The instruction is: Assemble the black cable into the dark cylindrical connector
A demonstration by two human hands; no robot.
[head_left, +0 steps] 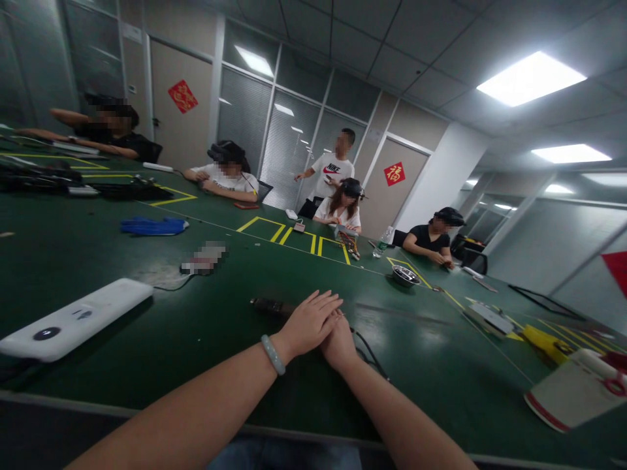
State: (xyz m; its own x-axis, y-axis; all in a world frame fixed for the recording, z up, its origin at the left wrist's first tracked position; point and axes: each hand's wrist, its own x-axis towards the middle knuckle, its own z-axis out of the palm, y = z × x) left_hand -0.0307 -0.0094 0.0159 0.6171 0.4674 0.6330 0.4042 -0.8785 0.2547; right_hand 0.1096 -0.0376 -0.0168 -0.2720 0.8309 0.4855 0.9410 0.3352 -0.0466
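Note:
My left hand (309, 324), with a pale bangle (273, 354) on its wrist, rests across my right hand (339, 347). Its fingers are stretched out and lie over the other hand's fingers, which are mostly hidden. Both hands are low over the green table (215, 352). A dark, rod-shaped tool (271, 307) lies just beyond my left hand, its right end covered by the hands. On the right side, a black cable (371, 356) comes out from behind my right wrist; whether it joins the tool is hidden. Nothing held shows in either hand.
A white oblong device (93, 316) lies at left, with a blue glove (154, 226) beyond it. To the right are a metal bowl (405, 277), a yellow object (546, 344) and a white container (571, 395). Several people sit around the table; one person (333, 168) stands behind.

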